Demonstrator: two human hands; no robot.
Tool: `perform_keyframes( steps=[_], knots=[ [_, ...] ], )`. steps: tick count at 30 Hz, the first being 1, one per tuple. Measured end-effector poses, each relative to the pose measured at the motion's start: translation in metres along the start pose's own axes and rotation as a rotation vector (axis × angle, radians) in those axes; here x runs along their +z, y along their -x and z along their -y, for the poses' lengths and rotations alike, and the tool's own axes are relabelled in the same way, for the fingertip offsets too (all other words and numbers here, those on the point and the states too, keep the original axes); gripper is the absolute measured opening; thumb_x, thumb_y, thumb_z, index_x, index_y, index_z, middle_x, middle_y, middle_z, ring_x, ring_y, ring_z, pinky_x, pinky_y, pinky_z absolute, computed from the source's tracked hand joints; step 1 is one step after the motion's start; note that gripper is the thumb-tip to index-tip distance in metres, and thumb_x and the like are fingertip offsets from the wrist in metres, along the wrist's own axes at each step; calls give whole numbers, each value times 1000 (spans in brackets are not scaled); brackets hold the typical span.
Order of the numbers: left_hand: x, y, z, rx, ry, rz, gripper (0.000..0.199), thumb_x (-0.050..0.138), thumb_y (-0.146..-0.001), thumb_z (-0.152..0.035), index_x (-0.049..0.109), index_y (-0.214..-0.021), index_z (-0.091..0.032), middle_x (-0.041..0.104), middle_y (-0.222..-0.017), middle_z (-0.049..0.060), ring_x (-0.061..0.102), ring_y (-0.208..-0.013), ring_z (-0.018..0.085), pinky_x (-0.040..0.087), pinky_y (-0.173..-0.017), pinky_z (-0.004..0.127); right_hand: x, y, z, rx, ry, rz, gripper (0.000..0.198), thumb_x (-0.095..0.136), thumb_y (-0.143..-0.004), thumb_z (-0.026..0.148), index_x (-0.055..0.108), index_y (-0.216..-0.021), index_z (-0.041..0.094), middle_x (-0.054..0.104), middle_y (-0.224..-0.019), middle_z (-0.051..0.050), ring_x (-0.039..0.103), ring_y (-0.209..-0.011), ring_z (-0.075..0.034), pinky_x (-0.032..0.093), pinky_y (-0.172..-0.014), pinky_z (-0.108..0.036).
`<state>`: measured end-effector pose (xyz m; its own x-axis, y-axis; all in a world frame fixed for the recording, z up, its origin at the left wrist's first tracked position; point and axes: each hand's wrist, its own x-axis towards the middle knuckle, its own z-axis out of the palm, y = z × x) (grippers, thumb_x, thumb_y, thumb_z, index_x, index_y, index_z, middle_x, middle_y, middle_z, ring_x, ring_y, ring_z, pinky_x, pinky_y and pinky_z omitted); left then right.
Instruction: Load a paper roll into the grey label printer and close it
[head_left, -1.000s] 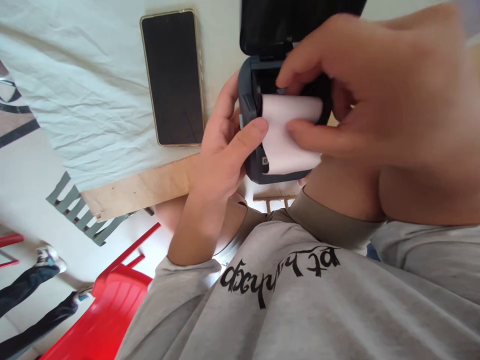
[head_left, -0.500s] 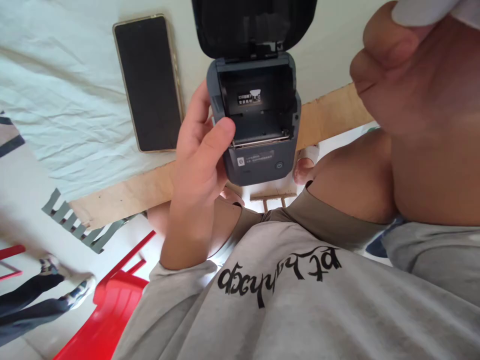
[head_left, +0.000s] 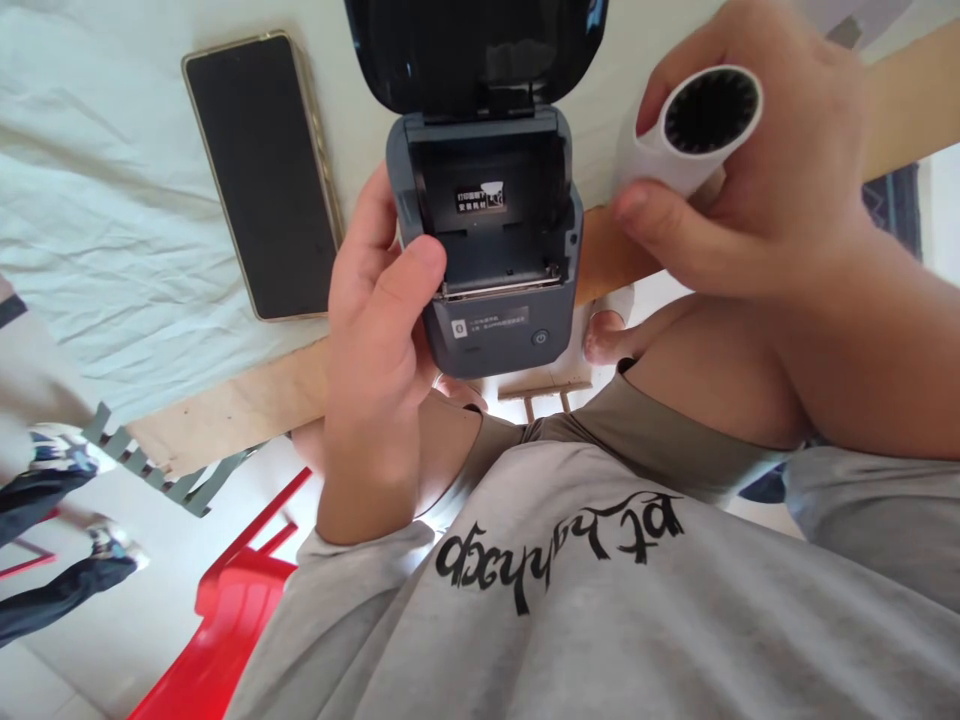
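1. Our left hand [head_left: 379, 330] is clamped round the left side of the small printer [head_left: 491, 255], thumb hooked over the bay rim, probably to keep the body steady and the bay facing up at us.
2. Our right hand [head_left: 757, 190] is closed on the paper roll [head_left: 694, 130], fingers wrapped round the barrel, thumb underneath. Roll sits up and right of the printer, apart from it, hollow core end toward the camera, so the winding can be read from here.
3. Printer bay is bare: we see the label sticker on its back wall and the metal strip along the front lip. Power button and status strip on the front face point at us.
4. Lid [head_left: 476, 50] stands hinged back and away from us, so the bay stays accessible from above.
5. Phone [head_left: 262, 175] lies face up, screen dark, on the wrinkled pale cloth [head_left: 97, 220], just left of the printer, not touching it.
6. Red chair [head_left: 225, 620] and another person's legs [head_left: 45, 540] are lower left, well apart from our hands.
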<state>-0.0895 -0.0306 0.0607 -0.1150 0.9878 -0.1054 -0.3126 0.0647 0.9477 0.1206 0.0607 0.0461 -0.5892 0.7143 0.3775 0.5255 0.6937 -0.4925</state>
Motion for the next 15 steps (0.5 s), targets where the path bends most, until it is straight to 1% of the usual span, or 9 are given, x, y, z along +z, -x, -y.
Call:
perform_keyframes(
  steps=[2,5,7,9,10,11,13,15],
  knots=[
    [1,1,-1,-11,11,7,30,53,-82,-30,58,-112,-25,66,-109,0,64,-99,17,52,-97,32,0,1,-2,-44,8,-37,46,44,-83,45,51,-115,12,54,-108,-2,49,-94,0,39,-85,-16],
    [1,1,-1,-29,34,11,30,48,-84,-28,58,-112,-26,67,-107,0,65,-98,16,53,-94,30,-1,1,-4,-12,-25,-45,52,44,-83,43,43,-127,15,51,-119,0,49,-98,-1,39,-89,-16],
    [0,1,-1,-29,19,16,29,49,-84,-29,58,-112,-26,67,-108,-1,64,-99,16,54,-91,28,0,-2,-3,73,-23,11,57,44,-82,44,38,-133,19,52,-118,3,50,-98,0,39,-90,-14],
    [-1,1,-1,-14,8,24,30,53,-82,-31,59,-111,-27,67,-109,-1,63,-100,18,54,-90,29,1,-5,-1,162,-21,99,62,49,-79,40,34,-137,24,54,-110,6,50,-89,3,41,-85,-11],
    [-1,1,-1,-7,5,24,30,55,-81,-32,59,-110,-27,67,-109,-1,63,-100,19,53,-91,30,1,-7,1,190,-31,137,67,51,-77,38,32,-139,24,55,-109,6,50,-86,4,41,-82,-9],
    [-1,1,-1,-5,3,23,30,55,-81,-33,59,-109,-27,66,-109,-1,63,-100,19,52,-91,32,1,-8,1,193,-44,160,70,52,-76,36,30,-141,24,55,-112,7,51,-87,5,42,-82,-7],
    [0,1,-1,-1,4,5,28,54,-81,-33,59,-108,-27,65,-108,1,62,-99,20,51,-91,35,-1,-7,0,160,-118,144,74,55,-74,35,31,-142,20,52,-123,5,53,-100,3,42,-90,-3],
    [1,2,-1,3,9,8,27,53,-82,-32,59,-108,-25,63,-109,3,62,-96,20,51,-84,35,-5,-2,-7,133,-305,80,73,60,-72,35,37,-139,18,47,-133,4,50,-118,-1,39,-102,-1]
  ],
)
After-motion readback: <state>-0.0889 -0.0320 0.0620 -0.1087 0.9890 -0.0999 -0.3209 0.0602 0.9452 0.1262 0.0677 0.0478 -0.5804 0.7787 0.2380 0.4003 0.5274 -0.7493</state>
